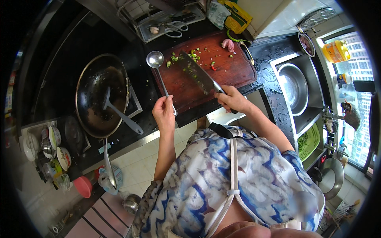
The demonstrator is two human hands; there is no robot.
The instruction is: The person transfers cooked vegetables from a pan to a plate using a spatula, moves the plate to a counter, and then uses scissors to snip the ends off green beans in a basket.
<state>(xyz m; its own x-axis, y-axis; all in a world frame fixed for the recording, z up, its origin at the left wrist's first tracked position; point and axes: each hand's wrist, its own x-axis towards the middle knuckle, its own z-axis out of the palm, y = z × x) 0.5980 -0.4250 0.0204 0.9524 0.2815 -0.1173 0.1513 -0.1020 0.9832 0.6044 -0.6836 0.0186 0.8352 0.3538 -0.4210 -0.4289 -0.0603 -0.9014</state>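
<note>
My left hand grips the handle of a metal ladle, whose bowl is beside the left edge of a reddish wooden cutting board. In my right hand is the handle of a kitchen cleaver; its broad blade lies over the board, with green bits on or beside it. Chopped green pieces, a red pepper piece and a lump of raw meat are on the board. A long green chili lies at its far edge.
On the left a wok holds a grey spatula. Scissors and garlic lie on a metal tray behind the board. To the right, a sink holds a steel basin and a green colander. Bowls stand far left.
</note>
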